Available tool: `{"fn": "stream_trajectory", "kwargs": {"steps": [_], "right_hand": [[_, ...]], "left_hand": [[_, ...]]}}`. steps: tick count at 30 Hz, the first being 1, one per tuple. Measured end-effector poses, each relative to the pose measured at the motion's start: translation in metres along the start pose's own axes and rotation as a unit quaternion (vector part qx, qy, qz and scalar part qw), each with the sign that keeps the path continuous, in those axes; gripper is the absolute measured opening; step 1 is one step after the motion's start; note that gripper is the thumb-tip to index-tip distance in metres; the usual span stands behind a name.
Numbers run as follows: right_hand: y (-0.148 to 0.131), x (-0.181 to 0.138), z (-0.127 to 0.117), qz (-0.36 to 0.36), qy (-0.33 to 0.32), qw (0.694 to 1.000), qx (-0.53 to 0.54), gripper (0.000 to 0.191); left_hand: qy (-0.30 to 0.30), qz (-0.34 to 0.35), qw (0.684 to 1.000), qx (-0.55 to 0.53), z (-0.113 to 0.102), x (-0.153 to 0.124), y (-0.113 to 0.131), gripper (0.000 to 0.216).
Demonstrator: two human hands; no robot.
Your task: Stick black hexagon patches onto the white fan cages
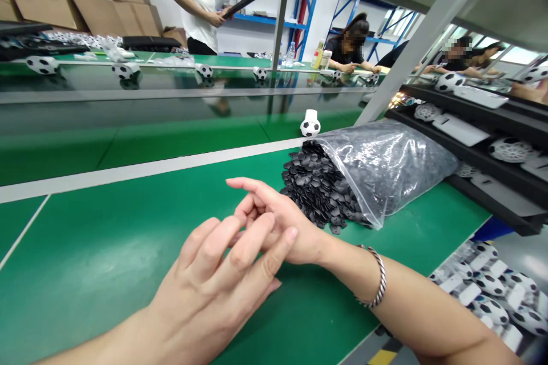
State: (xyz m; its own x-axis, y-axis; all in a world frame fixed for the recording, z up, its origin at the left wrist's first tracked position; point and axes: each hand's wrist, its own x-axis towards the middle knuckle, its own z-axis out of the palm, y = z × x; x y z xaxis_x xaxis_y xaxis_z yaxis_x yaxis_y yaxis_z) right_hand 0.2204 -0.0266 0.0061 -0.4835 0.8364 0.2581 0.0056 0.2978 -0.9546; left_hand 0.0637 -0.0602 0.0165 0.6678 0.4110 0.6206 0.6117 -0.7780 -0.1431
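Over the green tabletop (98, 251), my two hands meet in the middle of the head view. My left hand (226, 274) is open, back upward, its fingers extended across the palm side of my right hand (286, 217). The right index finger points left while its other fingers bend loosely; the left fingers partly cover them. No object shows in either hand. Just behind the right hand, a heap of small black flat pieces (321, 188) spills from a clear plastic bag (398, 159) lying on its side. A braided metal bracelet (379, 276) circles my right wrist.
Beyond the pieces stands a small white soccer-ball part (310, 125) by the conveyor (205, 125). Black trays (483, 148) with ball parts are stacked at right; more ball parts (492, 291) lie below. A slanted post (411, 57) rises nearby. Several people work across the line.
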Motion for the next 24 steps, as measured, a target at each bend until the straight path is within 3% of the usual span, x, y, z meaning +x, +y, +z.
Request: {"fn": "stream_trajectory", "kwargs": {"steps": [6, 11, 18, 24], "right_hand": [[-0.002, 0.0, 0.0, 0.006, 0.01, 0.999, -0.031, 0.061], [-0.004, 0.0, 0.0, 0.006, 0.005, 1.0, -0.023, 0.058], [0.002, 0.0, 0.002, -0.012, 0.008, 1.0, 0.02, 0.063], [0.001, 0.001, 0.003, 0.012, 0.014, 1.0, 0.022, 0.063]], "left_hand": [[-0.029, 0.001, 0.999, 0.038, -0.001, 0.003, -0.004, 0.047], [-0.03, 0.004, 1.0, 0.001, 0.0, 0.003, -0.004, 0.045], [-0.089, -0.039, 0.993, -0.068, -0.008, 0.01, -0.011, 0.07], [-0.099, -0.024, 0.992, -0.079, -0.007, 0.01, -0.012, 0.06]]}}
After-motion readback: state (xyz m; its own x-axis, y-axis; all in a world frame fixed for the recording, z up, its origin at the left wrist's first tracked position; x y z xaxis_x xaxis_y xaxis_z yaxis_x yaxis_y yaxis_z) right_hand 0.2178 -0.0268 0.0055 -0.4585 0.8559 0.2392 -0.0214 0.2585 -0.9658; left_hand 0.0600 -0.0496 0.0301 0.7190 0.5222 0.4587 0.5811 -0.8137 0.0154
